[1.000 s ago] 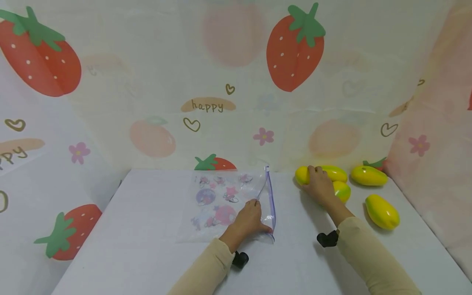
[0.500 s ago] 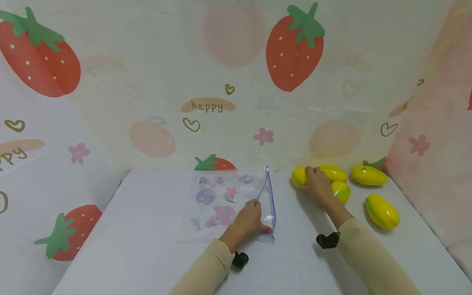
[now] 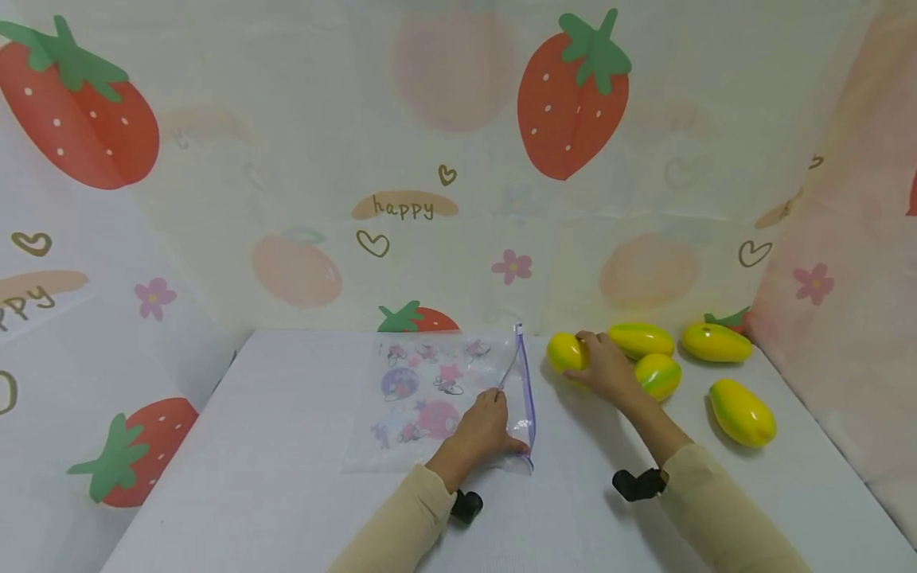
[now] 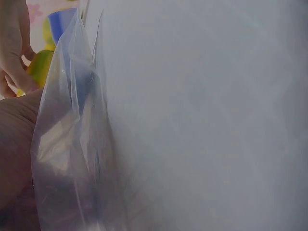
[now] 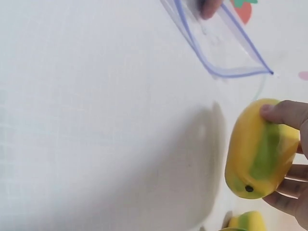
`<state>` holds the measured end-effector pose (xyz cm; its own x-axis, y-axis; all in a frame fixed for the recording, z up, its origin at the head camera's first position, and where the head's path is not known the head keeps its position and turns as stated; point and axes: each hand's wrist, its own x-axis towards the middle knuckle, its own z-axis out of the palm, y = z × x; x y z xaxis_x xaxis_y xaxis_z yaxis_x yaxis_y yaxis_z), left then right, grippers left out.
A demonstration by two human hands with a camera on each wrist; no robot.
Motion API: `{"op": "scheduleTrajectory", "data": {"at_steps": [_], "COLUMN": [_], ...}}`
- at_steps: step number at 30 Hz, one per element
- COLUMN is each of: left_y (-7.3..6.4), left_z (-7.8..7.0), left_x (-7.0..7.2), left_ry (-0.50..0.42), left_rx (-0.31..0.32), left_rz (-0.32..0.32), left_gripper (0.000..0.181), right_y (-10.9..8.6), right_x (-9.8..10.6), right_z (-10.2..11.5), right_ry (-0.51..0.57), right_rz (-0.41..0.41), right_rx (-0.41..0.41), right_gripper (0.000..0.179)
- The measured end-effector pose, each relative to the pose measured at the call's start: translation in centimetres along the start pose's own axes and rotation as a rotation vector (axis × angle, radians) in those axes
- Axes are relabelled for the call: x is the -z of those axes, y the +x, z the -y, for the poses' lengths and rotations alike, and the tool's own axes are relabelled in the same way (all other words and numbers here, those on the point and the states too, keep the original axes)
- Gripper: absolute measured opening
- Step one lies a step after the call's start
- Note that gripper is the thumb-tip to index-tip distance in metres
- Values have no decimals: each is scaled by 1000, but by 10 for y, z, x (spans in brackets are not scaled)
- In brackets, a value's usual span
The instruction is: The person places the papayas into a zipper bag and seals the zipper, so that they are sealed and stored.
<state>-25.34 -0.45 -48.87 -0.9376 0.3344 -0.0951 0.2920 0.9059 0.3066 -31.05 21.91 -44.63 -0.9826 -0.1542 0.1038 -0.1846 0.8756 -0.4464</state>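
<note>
In the head view my right hand (image 3: 610, 372) grips a yellow-green mango (image 3: 563, 352) just right of a clear zip bag. The right wrist view shows this mango (image 5: 260, 149) with its dark stem spot, thumb on one side and fingers on the other. My left hand (image 3: 476, 434) holds the zip bag (image 3: 408, 386) near its purple-edged mouth, which faces right. The bag is printed with pink and purple pictures. In the right wrist view the bag's mouth (image 5: 236, 74) gapes, with a left fingertip (image 5: 210, 8) at it. Clear film (image 4: 67, 130) stands up beside the left hand in the left wrist view.
Behind the right hand lie a long mango (image 3: 641, 340) and a greener one (image 3: 657, 376). Farther right are two others, a back mango (image 3: 716, 342) and a front mango (image 3: 743, 412). The white table (image 3: 286, 509) meets a strawberry-print backdrop (image 3: 458, 159) behind and at both sides.
My right hand has moved left and slightly nearer with the mango, away from the other mangoes and toward the bag. The left hand and bag have stayed in place.
</note>
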Motion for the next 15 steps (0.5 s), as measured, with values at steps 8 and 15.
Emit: {"op": "scheduleTrajectory", "data": {"at_steps": [8, 15], "left_y": [0, 0], "left_z": [0, 1], "left_x": [1, 1], "left_ry": [4, 11], "left_rx": [-1, -2], "left_rz": [2, -2], "left_gripper": [98, 98], "right_y": [-5, -8], "right_x": [-8, -11], "right_z": [5, 17], "right_ry": [43, 61], "right_rz": [28, 60], "right_rx": [28, 49], "right_gripper": [70, 69]}}
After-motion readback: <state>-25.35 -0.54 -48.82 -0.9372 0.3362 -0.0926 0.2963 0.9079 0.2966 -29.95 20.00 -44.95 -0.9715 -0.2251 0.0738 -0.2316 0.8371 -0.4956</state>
